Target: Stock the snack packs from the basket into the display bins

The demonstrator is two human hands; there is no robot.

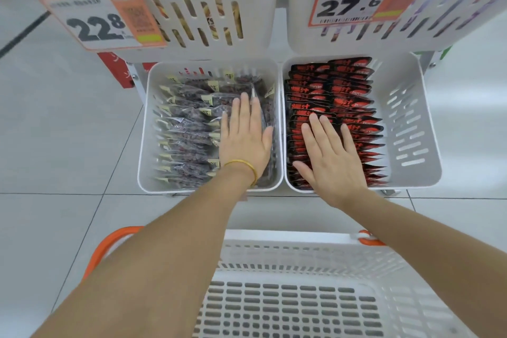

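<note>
Both hands are down in the lower bins. The left hand (244, 140) lies flat, fingers straight and close together, on the clear packs of dark snacks (186, 123) in the left bin (142, 145), towards the right side of the rows; the right hand (329, 153), fingers straight and slightly spread, rests palm-down on the red-and-black packs (354, 90) in the right bin (411, 118); neither hand grips anything. Those flat palms read to me as a tamp-down: the packs stand on edge in overlapping rows, and a push from above would seat them level and tidy. The red packs fill the left and middle of their bin, with bare slotted wall showing on the right; the clear packs run almost side to side in theirs. Nearer the person sits the white basket (288, 296) with its orange handle (109, 244); the part in view shows only slotted floor, no packs, so the stocking looks close to done. Overhead, the upper bins (260, 8) carry price tags (96, 19); a gold bangle (244, 166) sits on the left wrist.
</note>
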